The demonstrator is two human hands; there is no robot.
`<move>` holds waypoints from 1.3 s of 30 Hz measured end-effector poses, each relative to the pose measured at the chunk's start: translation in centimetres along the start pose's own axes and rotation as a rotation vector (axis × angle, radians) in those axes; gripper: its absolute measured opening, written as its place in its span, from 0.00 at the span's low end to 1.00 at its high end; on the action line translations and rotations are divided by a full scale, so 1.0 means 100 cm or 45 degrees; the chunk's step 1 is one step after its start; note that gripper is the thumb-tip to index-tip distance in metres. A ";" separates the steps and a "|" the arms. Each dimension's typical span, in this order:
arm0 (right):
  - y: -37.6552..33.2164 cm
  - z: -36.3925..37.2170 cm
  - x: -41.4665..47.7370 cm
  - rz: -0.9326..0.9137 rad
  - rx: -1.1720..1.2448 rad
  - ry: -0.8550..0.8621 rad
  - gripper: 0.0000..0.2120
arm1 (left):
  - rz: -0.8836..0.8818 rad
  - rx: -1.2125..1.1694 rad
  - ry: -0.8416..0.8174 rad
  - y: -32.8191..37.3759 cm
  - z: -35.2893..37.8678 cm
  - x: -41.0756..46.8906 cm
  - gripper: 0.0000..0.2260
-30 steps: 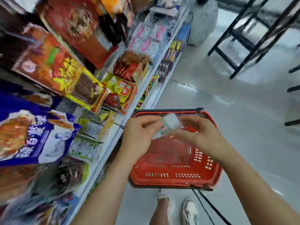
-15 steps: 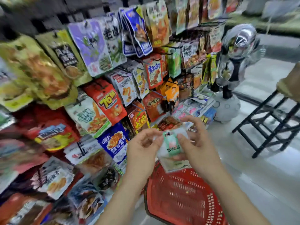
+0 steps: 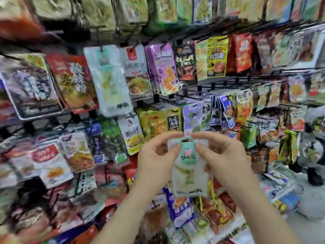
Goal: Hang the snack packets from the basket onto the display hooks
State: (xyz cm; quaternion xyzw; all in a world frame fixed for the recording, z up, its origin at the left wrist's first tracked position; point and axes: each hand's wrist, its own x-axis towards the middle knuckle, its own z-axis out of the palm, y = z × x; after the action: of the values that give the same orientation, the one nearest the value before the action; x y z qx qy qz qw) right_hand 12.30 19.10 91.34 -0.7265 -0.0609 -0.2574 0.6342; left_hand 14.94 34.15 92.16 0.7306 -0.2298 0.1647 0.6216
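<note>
Rows of hanging snack packets on black wire display hooks [image 3: 228,80] fill the view, blurred toward the edges. Just off centre, toward five o'clock, a small white-and-mint snack packet [image 3: 189,166] is held upright in front of the rack by both hands. The left hand [image 3: 158,161] comes in from seven o'clock, its fingers [image 3: 174,147] pinching the packet's upper left corner. The right hand [image 3: 225,155] comes in from five o'clock, its fingers [image 3: 202,146] pinching the upper right corner. At eleven o'clock from this packet hangs a larger white-and-green packet [image 3: 109,81] of similar print, and at twelve o'clock a purple packet [image 3: 163,67].
</note>
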 end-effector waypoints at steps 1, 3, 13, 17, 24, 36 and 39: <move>-0.008 0.014 0.010 -0.028 0.022 -0.018 0.11 | 0.051 0.037 0.027 0.003 -0.015 0.010 0.09; -0.022 0.042 0.031 -0.118 0.016 -0.047 0.09 | 0.143 0.112 0.077 0.008 -0.044 0.030 0.09; -0.099 0.150 0.142 -0.499 -0.144 0.056 0.10 | 0.456 0.534 0.206 0.041 -0.156 0.135 0.18; -0.120 0.178 0.178 -0.583 -0.201 0.076 0.11 | 0.570 0.623 0.331 0.048 -0.173 0.167 0.19; -0.114 0.199 0.208 -0.565 -0.274 0.181 0.13 | 0.583 0.654 0.354 0.036 -0.176 0.198 0.20; -0.081 0.211 0.225 -0.696 -0.515 0.050 0.19 | 0.481 1.023 0.401 0.001 -0.168 0.205 0.29; -0.062 0.205 0.218 -0.702 -0.563 0.005 0.28 | 0.397 0.946 0.423 -0.013 -0.160 0.183 0.34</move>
State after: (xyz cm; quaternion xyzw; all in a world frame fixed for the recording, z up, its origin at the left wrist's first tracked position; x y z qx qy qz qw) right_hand 34.58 34.58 105.42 -0.8021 -0.1964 -0.4273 0.3682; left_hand 31.77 47.67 103.51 0.8248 -0.1594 0.4433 0.3127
